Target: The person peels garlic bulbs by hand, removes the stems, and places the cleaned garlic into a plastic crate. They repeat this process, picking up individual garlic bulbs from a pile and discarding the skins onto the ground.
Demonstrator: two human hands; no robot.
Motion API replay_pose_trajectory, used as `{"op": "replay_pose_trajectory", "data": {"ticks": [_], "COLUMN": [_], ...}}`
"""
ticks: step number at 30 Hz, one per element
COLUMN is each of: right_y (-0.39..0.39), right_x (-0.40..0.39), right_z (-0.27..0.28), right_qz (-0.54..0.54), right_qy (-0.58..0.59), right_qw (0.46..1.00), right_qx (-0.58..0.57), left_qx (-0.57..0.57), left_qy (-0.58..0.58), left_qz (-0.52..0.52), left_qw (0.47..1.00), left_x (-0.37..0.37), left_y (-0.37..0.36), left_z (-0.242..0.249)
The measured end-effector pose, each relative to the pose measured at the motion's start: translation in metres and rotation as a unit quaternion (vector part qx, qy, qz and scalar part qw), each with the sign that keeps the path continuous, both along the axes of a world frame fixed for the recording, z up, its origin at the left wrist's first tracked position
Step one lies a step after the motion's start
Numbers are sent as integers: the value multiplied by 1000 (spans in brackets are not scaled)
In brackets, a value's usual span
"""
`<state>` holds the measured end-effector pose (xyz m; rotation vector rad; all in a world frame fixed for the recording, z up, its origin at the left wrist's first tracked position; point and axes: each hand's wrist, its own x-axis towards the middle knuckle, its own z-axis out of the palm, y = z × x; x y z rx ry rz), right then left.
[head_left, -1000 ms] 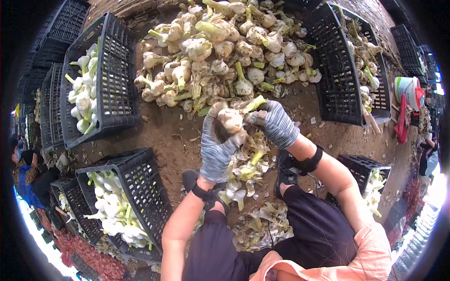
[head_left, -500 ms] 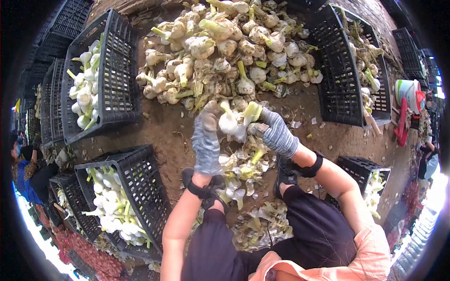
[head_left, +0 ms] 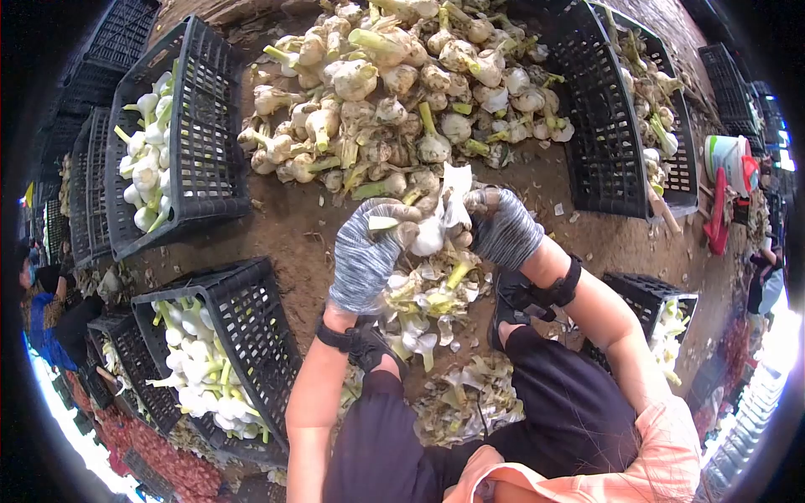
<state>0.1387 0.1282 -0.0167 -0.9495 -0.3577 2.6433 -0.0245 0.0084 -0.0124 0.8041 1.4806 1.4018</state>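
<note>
The left grip (head_left: pixel 369 256) pinches a garlic bulb (head_left: pixel 429 238), the right grip (head_left: pixel 508 228) its skin (head_left: pixel 457 194), over the floor (head_left: pixel 289 243); crates (head_left: pixel 210 206) along the floor's left edge hold white bulbs (head_left: pixel 149 168), the far-right-corner crate (head_left: pixel 594 109) soiled garlic (head_left: pixel 659 126).

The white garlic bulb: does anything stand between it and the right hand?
Papery garlic skin stands partly between the bulb and the right hand; apart from its glove, nothing else visible is in the way.
</note>
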Motion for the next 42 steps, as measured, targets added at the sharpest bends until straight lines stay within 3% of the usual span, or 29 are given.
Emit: {"op": "replay_pose_trajectory", "data": {"ticks": [2,4,6,7,8,10,12,13,14,16,17,18,21,22,24,26,28,30,32,33,34,36,37,40,42], "right_y": [8,8,9,8,2,-17,-33,-34,-33,-22,-9,-8,-2,-5,-10,-5,-1,1,-3,-4,-9,-17,-14,-7,-16], "right_x": [4,8,11,13,15,19,32,43,42,39,31,29,5,1,-6,-2,6,8,8,4,4,2,4,11,17], "right_z": [-6,-16,-20,-33,-31,-18,-33,-35,-32,-22,-14,-8,19,12,1,0,-3,2,8,23,19,12,12,-10,-11], "right_qz": [58,46,68,162,200,370,521,517,518,483,461,312,240,238,226,285,258,265,230,241,241,184,181,229,383], "right_qy": [102,88,-12,-109,-167,-144,-71,-16,-15,-197,-240,-236,-224,-226,-183,-225,-131,-145,-183,-192,-192,-160,-141,-146,-105], "right_qw": [988,987,998,950,898,839,657,625,626,509,543,733,877,878,831,809,873,841,869,899,899,797,868,903,799], "right_qx": [-104,-126,12,242,355,371,540,585,583,684,660,557,351,349,475,463,393,448,398,310,311,552,439,332,452], "left_qx": [25,46,52,74,95,96,56,45,44,19,19,19,46,45,34,26,44,42,43,43,57,71,99,108,65], "left_qy": [54,-57,-85,-170,-252,-289,-284,-281,-282,-205,-88,-89,32,32,85,60,8,31,58,58,98,139,58,-244,-370], "left_qz": [-33,-48,-55,-32,-8,2,20,28,29,18,17,16,-2,-5,-36,-22,-13,-19,-11,-11,-7,-5,5,38,54], "left_qw": [998,996,993,982,963,953,957,958,958,979,996,996,998,998,995,998,999,998,997,997,994,988,993,963,925], "left_x": [-2,-2,0,2,3,1,-2,-3,-3,-4,-5,-4,3,5,7,10,12,10,12,13,16,15,13,9,11], "left_y": [-1,-5,-9,-11,-12,-12,-14,-16,-16,-14,-15,-15,-13,-12,-10,-10,-9,-9,-10,-10,-10,-9,-9,-13,-13], "left_z": [2,-6,-11,-12,-12,-13,-12,-14,-9,6,0,0,-1,0,2,4,4,0,1,1,0,-6,-12,-19,-12]}}
